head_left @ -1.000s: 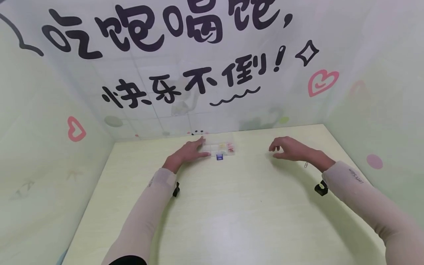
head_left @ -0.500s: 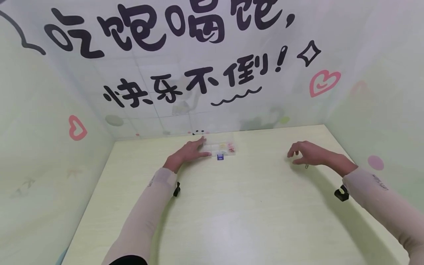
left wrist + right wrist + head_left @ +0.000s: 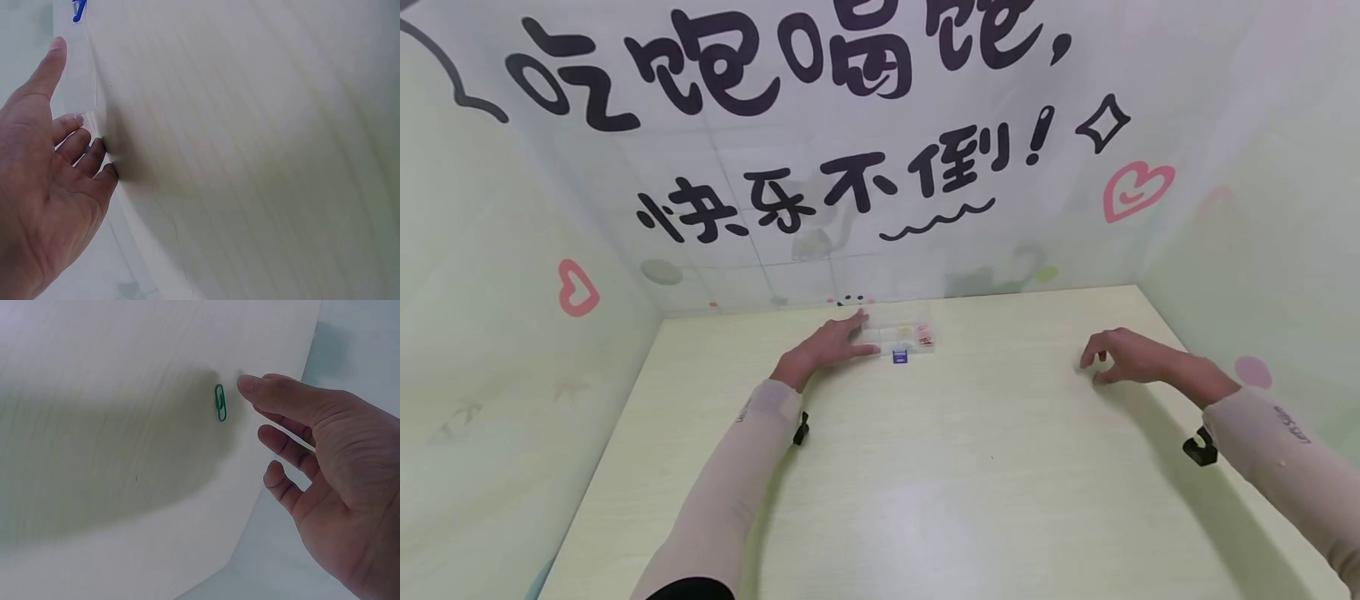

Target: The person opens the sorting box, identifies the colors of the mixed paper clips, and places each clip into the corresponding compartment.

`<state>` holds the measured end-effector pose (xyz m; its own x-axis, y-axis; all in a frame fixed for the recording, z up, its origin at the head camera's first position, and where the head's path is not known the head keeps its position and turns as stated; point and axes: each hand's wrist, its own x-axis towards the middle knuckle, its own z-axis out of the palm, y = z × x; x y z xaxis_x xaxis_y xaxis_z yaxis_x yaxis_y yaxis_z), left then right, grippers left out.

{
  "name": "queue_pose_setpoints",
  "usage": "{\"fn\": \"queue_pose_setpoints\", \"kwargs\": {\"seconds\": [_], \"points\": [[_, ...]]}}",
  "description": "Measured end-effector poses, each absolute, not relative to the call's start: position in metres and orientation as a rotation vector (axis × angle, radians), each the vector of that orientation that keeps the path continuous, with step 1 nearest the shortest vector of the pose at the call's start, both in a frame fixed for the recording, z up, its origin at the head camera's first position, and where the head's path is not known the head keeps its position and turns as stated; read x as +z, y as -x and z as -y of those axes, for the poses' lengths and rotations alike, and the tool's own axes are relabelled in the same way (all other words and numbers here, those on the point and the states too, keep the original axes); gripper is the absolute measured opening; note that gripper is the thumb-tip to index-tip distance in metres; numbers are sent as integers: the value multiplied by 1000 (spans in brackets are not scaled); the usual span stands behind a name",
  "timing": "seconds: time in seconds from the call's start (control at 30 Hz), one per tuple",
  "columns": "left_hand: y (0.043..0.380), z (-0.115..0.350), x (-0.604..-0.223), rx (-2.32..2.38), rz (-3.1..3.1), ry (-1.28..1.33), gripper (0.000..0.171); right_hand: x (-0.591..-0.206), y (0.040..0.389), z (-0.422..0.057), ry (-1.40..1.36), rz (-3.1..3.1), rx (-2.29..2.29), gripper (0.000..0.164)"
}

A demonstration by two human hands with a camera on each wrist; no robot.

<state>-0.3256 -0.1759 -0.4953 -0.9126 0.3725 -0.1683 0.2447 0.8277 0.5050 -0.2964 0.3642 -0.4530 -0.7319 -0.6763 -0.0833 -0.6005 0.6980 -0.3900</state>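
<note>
At the back of the table stands a clear compartment box [image 3: 889,335] with small pink-red pieces [image 3: 925,336] in its right end. My left hand [image 3: 829,343] spans the box's left end, thumb straight along the front and a finger at the back edge. In the left wrist view the other fingers of the left hand [image 3: 56,162] bend loosely down to the tabletop. A green paperclip [image 3: 220,403] lies on the table, just off the thumb tip of my right hand [image 3: 331,444]. That hand hovers with loosely bent fingers and holds nothing; in the head view it covers the clip.
A small blue tag [image 3: 900,357] shows at the box's front edge. The pale wooden table [image 3: 940,467] meets a printed sheet wall [image 3: 820,242] at the back, with more sheeting along both sides. A black wrist mount [image 3: 1200,447] hangs under my right sleeve.
My right hand has moved right and slightly nearer to me, to the paperclip, which it now covers in the head view. The left hand has stayed at the box.
</note>
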Motion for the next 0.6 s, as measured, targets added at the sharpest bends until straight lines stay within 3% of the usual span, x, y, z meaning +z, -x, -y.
{"fn": "queue_pose_setpoints", "kwargs": {"seconds": [0.6], "points": [[326, 175, -496, 700, -2740, -454, 97, -477, 303, -383, 983, -2701, -538, 22]]}}
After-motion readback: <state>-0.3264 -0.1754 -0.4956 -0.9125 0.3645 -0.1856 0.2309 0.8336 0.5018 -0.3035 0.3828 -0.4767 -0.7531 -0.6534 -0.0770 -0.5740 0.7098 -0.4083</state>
